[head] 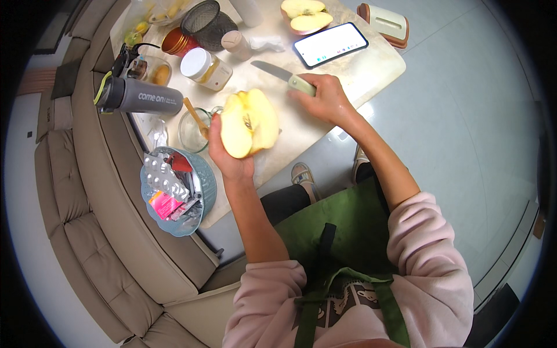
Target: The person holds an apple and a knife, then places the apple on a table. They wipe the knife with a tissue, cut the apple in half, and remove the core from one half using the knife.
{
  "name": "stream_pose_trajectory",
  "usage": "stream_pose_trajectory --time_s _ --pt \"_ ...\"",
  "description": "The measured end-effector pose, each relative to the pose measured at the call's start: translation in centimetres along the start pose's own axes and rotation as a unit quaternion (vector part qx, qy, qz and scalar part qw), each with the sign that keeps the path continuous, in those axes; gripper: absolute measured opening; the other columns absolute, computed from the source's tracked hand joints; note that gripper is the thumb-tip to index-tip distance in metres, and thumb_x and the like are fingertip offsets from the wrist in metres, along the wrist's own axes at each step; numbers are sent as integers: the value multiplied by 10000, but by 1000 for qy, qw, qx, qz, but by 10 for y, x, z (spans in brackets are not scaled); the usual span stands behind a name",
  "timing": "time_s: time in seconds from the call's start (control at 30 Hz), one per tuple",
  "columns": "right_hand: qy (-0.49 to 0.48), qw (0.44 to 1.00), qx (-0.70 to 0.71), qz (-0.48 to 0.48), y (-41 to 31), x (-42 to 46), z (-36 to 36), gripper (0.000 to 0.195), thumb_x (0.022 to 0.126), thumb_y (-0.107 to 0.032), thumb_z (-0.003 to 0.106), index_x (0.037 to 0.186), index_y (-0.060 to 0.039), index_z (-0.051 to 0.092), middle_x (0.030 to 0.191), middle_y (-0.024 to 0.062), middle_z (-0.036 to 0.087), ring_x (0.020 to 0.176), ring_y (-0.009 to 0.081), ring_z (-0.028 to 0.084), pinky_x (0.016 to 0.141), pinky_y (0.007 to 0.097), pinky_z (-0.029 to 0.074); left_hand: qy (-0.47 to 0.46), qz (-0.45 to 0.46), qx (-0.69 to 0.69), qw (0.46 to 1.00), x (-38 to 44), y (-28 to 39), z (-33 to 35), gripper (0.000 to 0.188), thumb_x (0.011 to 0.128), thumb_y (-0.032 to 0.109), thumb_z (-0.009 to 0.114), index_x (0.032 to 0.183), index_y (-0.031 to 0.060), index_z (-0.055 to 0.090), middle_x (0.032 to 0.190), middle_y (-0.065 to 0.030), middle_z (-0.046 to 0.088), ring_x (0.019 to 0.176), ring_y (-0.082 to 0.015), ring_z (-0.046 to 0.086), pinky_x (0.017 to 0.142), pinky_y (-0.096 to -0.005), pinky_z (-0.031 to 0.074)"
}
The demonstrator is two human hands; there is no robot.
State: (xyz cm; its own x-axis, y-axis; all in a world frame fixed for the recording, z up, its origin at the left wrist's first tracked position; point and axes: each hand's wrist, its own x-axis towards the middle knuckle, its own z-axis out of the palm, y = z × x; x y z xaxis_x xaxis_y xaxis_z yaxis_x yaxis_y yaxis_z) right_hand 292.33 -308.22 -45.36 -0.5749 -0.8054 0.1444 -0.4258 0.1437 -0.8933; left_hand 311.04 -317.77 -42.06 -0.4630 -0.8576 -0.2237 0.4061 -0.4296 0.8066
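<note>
My left hand holds an apple half above the table, its pale cut face and core turned up. A notch shows at the top of that face. In my right hand is a knife with a pale green handle, its blade pointing to the upper left, apart from the apple. Another cut apple piece lies cut side up at the far edge of the table, beside a phone with a lit screen. Below my left hand stands a glass cup with a wooden spoon in it.
A blue plastic basket with blister packs stands at the near left. Along the left are a grey bottle, a white-lidded jar and a black mesh holder. A lidded bin stands past the table; a sofa borders the left.
</note>
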Motion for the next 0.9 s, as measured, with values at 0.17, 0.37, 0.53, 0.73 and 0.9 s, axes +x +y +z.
stream_pose_trajectory --time_s 0.17,0.37,0.53,0.73,0.9 --pt "10 994 51 96 0 -3 -6 305 866 -273 687 953 19 700 713 107 678 620 158 601 621 307 497 -10 -6 -64 998 -1 1 8 602 976 449 395 1358 -12 461 1302 -149 575 1175 -305 582 1015 -446 460" --pt "-94 820 534 181 -13 -22 -1 507 987 -326 559 1348 24 495 1123 139 650 984 167 641 867 314 542 -72 -21 -184 980 -9 -20 29 699 972 501 311 1433 -23 352 1397 -235 460 1278 -389 475 1086 -523 352" --pt "-177 701 669 170 -30 -42 -4 546 1007 -283 509 1459 -18 355 1471 114 396 1348 218 414 1115 421 373 -4 63 -111 992 -22 -41 56 652 992 471 333 1433 -10 363 1395 -204 473 1289 -315 467 1101 -425 340" --pt "-98 675 701 208 -22 -50 -17 539 1030 -274 449 1488 -70 251 1469 138 389 1337 282 440 1058 469 448 19 192 451 871 -37 -30 74 573 1037 337 340 1482 -20 290 1519 -148 340 1402 -263 324 1148 -367 230" --pt "-20 724 662 193 -7 -42 -46 593 1011 -420 442 1472 -78 294 1474 172 397 1331 387 433 1020 609 431 -247 -14 -72 966 -122 45 112 818 984 489 447 1507 -36 101 1521 -369 133 1402 -501 214 1132 -590 206"
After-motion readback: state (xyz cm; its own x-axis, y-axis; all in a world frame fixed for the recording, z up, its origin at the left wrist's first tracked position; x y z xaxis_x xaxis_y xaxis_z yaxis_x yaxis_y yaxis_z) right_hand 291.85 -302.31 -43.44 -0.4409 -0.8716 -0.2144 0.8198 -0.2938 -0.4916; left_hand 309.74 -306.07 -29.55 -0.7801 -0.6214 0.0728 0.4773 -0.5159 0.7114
